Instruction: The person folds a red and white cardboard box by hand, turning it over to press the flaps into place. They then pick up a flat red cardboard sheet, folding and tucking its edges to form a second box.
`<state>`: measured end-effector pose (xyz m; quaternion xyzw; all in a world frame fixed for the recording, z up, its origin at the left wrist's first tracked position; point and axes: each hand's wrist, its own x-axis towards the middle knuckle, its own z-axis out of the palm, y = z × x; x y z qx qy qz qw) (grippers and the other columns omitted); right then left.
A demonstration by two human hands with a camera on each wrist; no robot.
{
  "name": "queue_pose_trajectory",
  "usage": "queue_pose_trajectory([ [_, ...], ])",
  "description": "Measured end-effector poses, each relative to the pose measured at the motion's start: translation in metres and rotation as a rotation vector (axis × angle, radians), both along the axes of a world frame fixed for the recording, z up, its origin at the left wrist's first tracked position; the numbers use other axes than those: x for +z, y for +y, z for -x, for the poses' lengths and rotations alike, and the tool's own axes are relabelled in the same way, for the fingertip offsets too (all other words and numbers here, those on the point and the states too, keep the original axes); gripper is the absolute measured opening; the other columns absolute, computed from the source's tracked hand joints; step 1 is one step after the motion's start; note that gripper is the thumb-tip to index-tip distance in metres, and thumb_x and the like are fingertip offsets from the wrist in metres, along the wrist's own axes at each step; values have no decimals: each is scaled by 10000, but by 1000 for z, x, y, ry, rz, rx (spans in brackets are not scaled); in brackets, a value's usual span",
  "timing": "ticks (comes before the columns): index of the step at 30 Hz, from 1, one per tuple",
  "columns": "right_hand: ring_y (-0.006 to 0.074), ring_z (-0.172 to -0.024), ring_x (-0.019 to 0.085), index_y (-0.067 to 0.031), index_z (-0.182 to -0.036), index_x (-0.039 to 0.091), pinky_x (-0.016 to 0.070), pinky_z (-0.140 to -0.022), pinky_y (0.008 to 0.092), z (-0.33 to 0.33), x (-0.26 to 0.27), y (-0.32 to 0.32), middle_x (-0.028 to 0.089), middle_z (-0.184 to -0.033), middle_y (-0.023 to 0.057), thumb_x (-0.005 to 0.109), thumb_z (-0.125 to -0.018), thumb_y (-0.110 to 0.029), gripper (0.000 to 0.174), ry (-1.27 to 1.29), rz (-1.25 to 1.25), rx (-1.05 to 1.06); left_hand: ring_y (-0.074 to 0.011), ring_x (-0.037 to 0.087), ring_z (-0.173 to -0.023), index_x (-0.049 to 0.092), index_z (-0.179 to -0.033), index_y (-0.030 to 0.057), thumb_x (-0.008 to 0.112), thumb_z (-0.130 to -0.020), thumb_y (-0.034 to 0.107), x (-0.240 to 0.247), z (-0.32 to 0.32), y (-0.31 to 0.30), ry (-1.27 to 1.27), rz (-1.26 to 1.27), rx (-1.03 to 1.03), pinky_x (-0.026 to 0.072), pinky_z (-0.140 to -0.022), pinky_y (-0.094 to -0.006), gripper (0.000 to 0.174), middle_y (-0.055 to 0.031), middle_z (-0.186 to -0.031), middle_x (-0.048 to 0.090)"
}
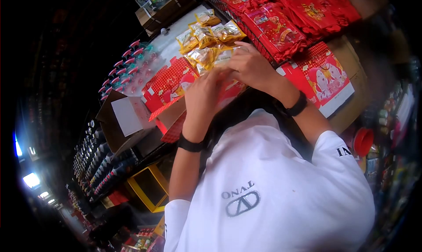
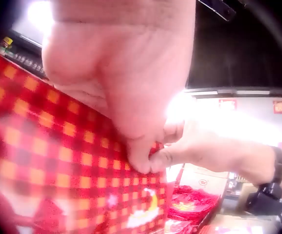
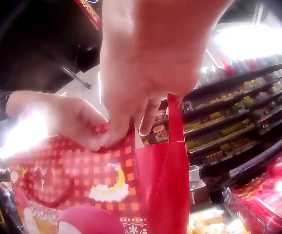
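Note:
A red checkered gift box (image 2: pixel 58 141) with a moon print and cartoon figures stands upright in front of the person. The left hand (image 1: pixel 204 93) pinches its top edge between thumb and fingers. Right beside it, the right hand (image 1: pixel 252 67) grips the same edge near the corner, its thumb close to the left thumb in the left wrist view. A plain red side panel (image 3: pixel 163 185) with a narrow raised flap shows under the right hand in the right wrist view. Yellow-and-clear snack packets (image 1: pixel 204 36) lie piled just beyond the hands.
Red printed bags (image 1: pixel 272 27) fill a wire basket at the far right. Another red cartoon-printed box panel (image 1: pixel 327 78) lies right of the hands. Pump bottles (image 1: pixel 125 67) and an open cardboard carton (image 1: pixel 116 133) stand at the left. Stocked shelves (image 3: pixel 228 117) line the background.

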<state>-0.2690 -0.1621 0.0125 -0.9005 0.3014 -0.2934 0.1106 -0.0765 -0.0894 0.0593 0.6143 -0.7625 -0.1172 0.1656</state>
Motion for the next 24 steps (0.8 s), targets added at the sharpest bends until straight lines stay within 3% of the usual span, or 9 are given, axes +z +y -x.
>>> queue_pose_trajectory([
  [1, 234, -1146, 637, -109, -1013, 711, 388, -1168, 474, 1, -1, 0, 713, -1039, 56, 785, -775, -111, 249, -7, -2, 2, -357, 707, -880, 727, -1151, 103, 729, -900, 226, 3, 6, -5, 30, 11, 0, 547, -733, -448, 280, -149, -943, 737],
  [4, 297, -1296, 574, -90, -1279, 635, 381, -1190, 457, 11, 0, 3, 657, -1285, 120, 828, -788, -84, 528, -335, -79, -1, -357, 711, -864, 750, -1126, 122, 708, -911, 210, -5, 6, -12, 72, 23, 26, 549, -727, -442, 235, -154, -926, 741],
  [7, 330, -1410, 492, -63, -1540, 408, 358, -1206, 422, 20, -17, 16, 512, -1510, 175, 864, -810, -116, 862, -624, -400, -137, -356, 711, -855, 765, -1108, 129, 693, -921, 201, -9, 3, -13, 69, -9, 56, 549, -726, -437, 213, -158, -906, 744],
  [10, 282, -1444, 455, -32, -1618, 249, 355, -1201, 386, 20, -30, 22, 445, -1585, 178, 868, -839, -167, 1004, -557, -607, -123, -354, 713, -859, 766, -1120, 131, 694, -920, 189, -12, 4, -11, 47, -33, 63, 549, -734, -430, 220, -157, -902, 746],
  [13, 248, -1458, 438, -16, -1614, 272, 361, -1194, 360, 16, -39, 21, 436, -1596, 176, 855, -864, -189, 965, -920, -916, -9, -350, 718, -868, 766, -1141, 136, 710, -911, 187, -13, 4, -12, 64, -41, 54, 550, -742, -426, 243, -156, -912, 749],
  [16, 231, -1447, 446, -3, -1586, 334, 366, -1189, 347, 22, -38, 18, 441, -1589, 185, 835, -891, -190, 877, -743, -987, -11, -334, 723, -847, 771, -1121, 137, 672, -869, 115, -11, 8, -11, 76, -38, 45, 556, -725, -424, 271, -134, -921, 755],
  [17, 228, -1442, 450, 0, -1578, 349, 366, -1188, 347, 21, -41, 18, 446, -1584, 190, 825, -901, -189, 849, -788, -1007, 10, -327, 724, -835, 772, -1107, 136, 650, -850, 78, -10, 9, -10, 75, -34, 42, 559, -715, -424, 290, -122, -924, 757],
  [20, 220, -1432, 458, 1, -1560, 382, 365, -1186, 345, 20, -57, 20, 461, -1569, 193, 791, -934, -186, 770, -893, -1063, 47, -344, 723, -874, 738, -1250, 170, 757, -888, 227, -4, 7, -10, 87, -120, -31, 552, -756, -415, 367, -151, -927, 756],
  [24, 221, -1439, 449, -18, -1563, 376, 360, -1187, 348, 21, -64, 26, 464, -1565, 174, 746, -974, -195, 718, -881, -1092, 30, -336, 726, -842, 728, -1278, 195, 790, -872, 294, 1, 8, -9, 125, -143, -7, 551, -736, -402, 423, -134, -924, 761],
])
